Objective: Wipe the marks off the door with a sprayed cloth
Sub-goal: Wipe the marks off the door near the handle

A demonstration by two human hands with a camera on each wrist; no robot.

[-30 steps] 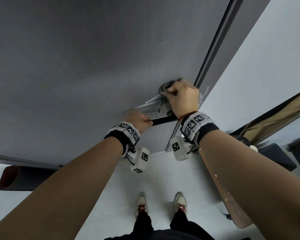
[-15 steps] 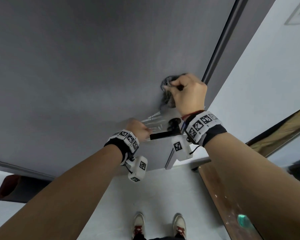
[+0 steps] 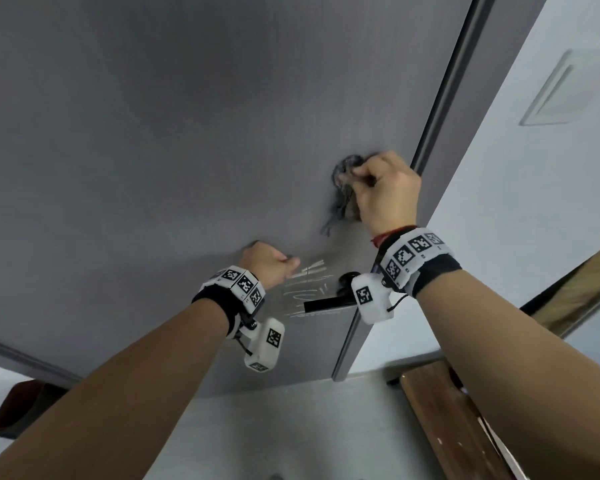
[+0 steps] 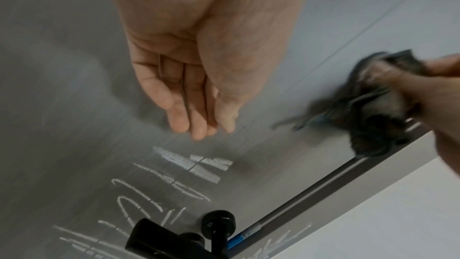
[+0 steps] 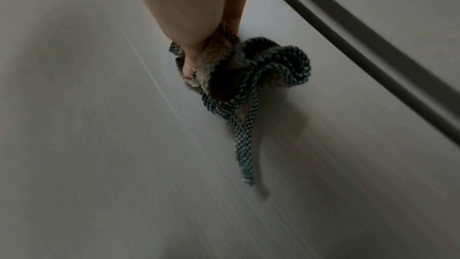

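White chalk marks (image 3: 307, 285) (image 4: 191, 164) streak the grey door (image 3: 187, 133) just above the black lever handle (image 3: 326, 303) (image 4: 171, 239). My right hand (image 3: 378, 188) grips a bunched dark checked cloth (image 3: 343, 192) (image 5: 248, 70) (image 4: 373, 101) and presses it against the door above the marks, close to the door's right edge. A strip of the cloth hangs down. My left hand (image 3: 274, 261) (image 4: 199, 123) hovers at the door just left of the marks, fingers relaxed and nearly straight, holding nothing.
The dark door frame (image 3: 444, 98) runs along the door's right edge, with a white wall and a wall plate (image 3: 561, 88) beyond it. A wooden board (image 3: 447, 427) leans at lower right. A dark reddish object (image 3: 14, 407) sits at lower left.
My right hand has carried the cloth up the door, away from the handle. My left hand has come off the end of the handle and risen beside the marks.
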